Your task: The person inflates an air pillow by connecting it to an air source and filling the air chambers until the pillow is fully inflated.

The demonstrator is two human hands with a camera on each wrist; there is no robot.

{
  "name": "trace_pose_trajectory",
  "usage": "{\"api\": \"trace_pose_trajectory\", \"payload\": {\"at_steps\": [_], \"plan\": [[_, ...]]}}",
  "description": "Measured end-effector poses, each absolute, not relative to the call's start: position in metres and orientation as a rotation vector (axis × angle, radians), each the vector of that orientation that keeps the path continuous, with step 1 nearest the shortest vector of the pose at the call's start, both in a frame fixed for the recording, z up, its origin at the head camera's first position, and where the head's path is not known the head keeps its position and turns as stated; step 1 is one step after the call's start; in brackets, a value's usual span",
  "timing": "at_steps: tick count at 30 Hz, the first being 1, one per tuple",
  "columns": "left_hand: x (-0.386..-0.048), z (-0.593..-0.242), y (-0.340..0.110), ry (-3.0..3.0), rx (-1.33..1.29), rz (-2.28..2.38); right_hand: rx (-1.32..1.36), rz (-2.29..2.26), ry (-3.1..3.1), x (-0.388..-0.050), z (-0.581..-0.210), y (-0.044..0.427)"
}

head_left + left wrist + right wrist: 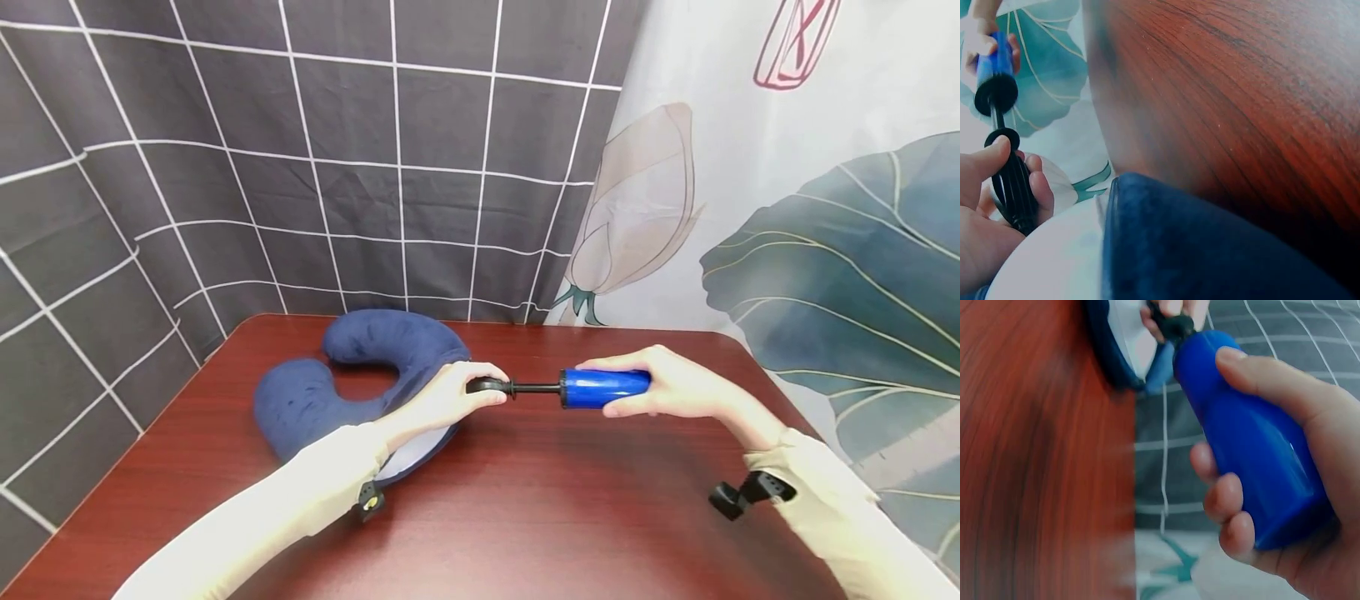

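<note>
A hand pump with a blue barrel (604, 388) and a black handle (1015, 190) is held level above the table between both hands. My left hand (448, 395) grips the black handle, thumb on one side and fingers curled round the other. The right hand (675, 385) wraps round the blue barrel (1260, 444), its far end partly hidden in the palm. Some of the thin rod (537, 388) shows between handle and barrel. Below and behind the left forearm lies a navy U-shaped neck pillow (300, 404), partly covered by that arm.
The reddish-brown wooden table (487, 525) spreads under both arms. A dark grid-patterned curtain (337, 167) hangs behind it, with a white leaf-and-flower curtain (675, 275) on the right. Black camera mounts (750, 492) are strapped at the wrists.
</note>
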State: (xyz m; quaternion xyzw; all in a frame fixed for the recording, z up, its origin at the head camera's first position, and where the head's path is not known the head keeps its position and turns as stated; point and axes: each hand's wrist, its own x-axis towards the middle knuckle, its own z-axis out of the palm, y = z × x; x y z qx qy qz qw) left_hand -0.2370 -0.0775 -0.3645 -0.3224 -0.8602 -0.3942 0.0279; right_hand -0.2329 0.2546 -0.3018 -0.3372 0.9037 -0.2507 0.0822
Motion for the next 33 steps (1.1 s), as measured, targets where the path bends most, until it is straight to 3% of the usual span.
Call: {"api": "trace_pose_trajectory", "payload": {"at_steps": [7,14,33], "plan": [[-0.237,-0.366,-0.078,-2.689,-0.955,-1.234,-1.148,-0.649,2.754,-0.242,-0.313,0.206],[-0.236,-0.364,-0.078,-2.683,-0.963,-1.228,-1.127,-0.635,2.786,-0.242,-0.313,0.2],[-0.237,-0.366,-0.082,-2.622,-1.059,-1.152,-1.216,-0.633,2.862,-0.223,-0.307,0.287]]}}
